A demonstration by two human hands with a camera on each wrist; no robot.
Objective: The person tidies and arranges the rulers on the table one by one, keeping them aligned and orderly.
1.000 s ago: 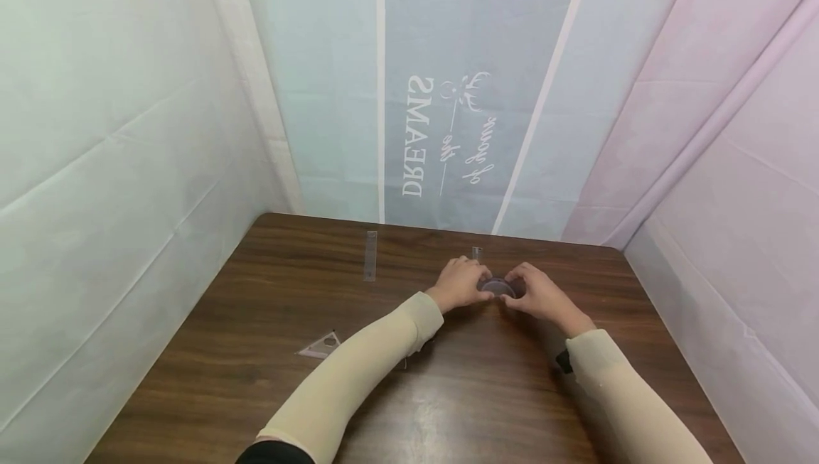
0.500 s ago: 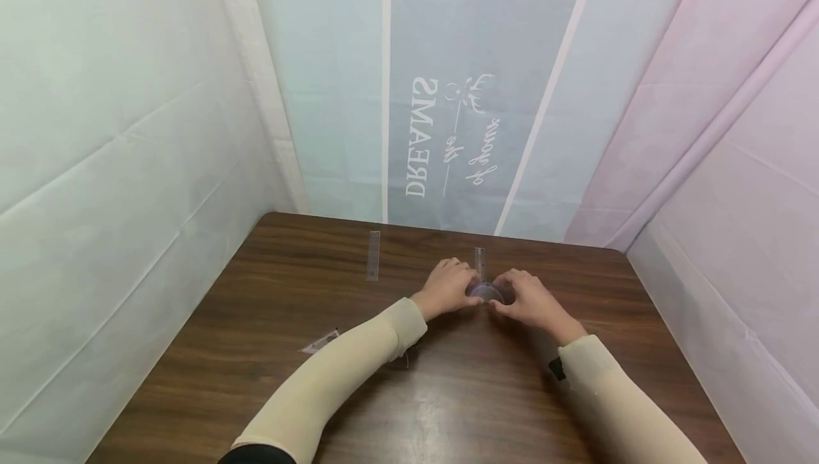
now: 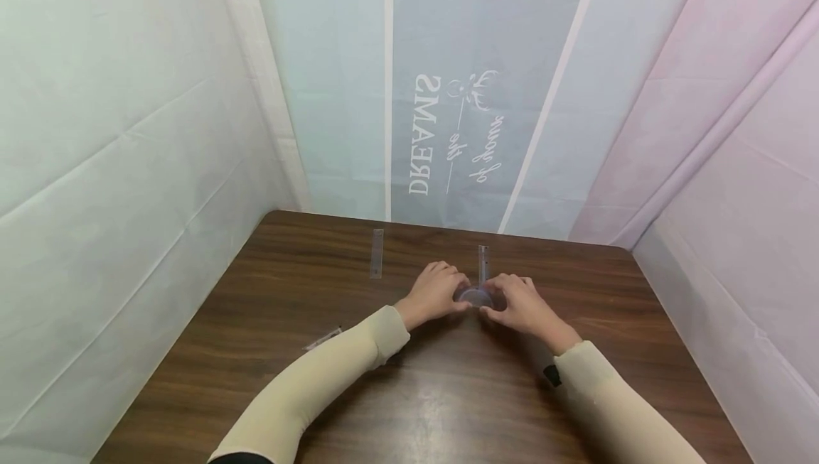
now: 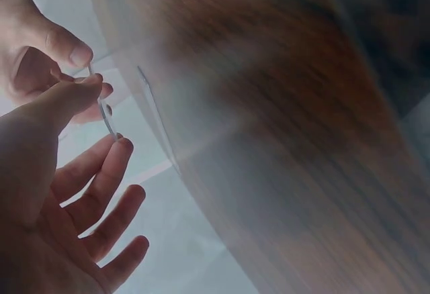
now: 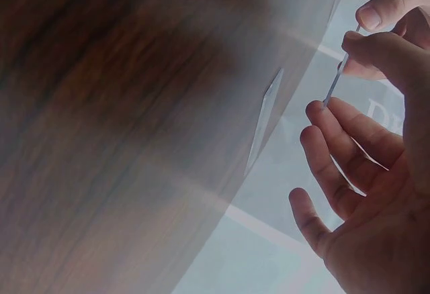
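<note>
Protractor [image 3: 476,298] pinched by fingers of left hand [image 3: 435,293] at 9 o'clock, right hand [image 3: 523,305] at 3 (presumably for steadiness).

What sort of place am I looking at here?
Probably a makeshift indoor booth, perhaps set up for recording: creased sheets surround the table on three visible sides, and the back sheet bears the word DREAMS. What lies beyond the sheets is hidden.
</note>
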